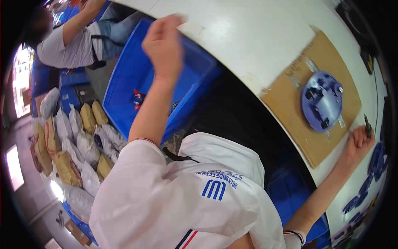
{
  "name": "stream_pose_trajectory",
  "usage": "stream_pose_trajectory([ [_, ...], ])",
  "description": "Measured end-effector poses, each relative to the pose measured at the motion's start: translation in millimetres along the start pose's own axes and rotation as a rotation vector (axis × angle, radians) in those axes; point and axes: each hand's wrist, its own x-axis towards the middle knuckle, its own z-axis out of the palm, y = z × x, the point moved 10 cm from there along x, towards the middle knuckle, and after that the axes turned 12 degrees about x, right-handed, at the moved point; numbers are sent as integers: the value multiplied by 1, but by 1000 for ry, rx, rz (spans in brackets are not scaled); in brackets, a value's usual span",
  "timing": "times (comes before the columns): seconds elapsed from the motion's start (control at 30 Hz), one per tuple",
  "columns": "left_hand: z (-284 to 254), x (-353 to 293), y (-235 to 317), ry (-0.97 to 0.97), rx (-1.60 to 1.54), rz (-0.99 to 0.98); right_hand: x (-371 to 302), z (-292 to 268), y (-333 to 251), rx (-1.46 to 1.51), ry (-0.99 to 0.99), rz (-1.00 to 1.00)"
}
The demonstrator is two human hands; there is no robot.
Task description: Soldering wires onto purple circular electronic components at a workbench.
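My left hand (163, 47) is raised over a blue plastic bin (124, 79), near the white table's edge. Its fingers are curled together, but motion blurs the tips, and anything between them cannot be made out. At the far right, my right hand (359, 145) is closed around a small dark tool (367, 127) with a thin tip; most of its body is hidden by the fingers. Between my hands, a purple oval plastic shell (322, 101) rests on a cardboard sheet (286, 108), with its ribbed hollow side and black parts showing.
The white table (244, 37) curves through the view. A small red and blue thing (138, 98) lies in the bin. Several purple parts (365, 186) line the right side. Packed bags (78, 145) cover the floor at left, where another person (78, 41) works.
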Motion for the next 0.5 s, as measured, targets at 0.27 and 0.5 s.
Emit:
stream_pose_trajectory([
  [0.27, -172, -176, -330, -759, 1189, -295, 7, 0, -3, 19, -44, 58],
  [0.5, -156, -295, -346, -1184, 1637, 179, 5, 18, 6, -127, -59, -11],
])
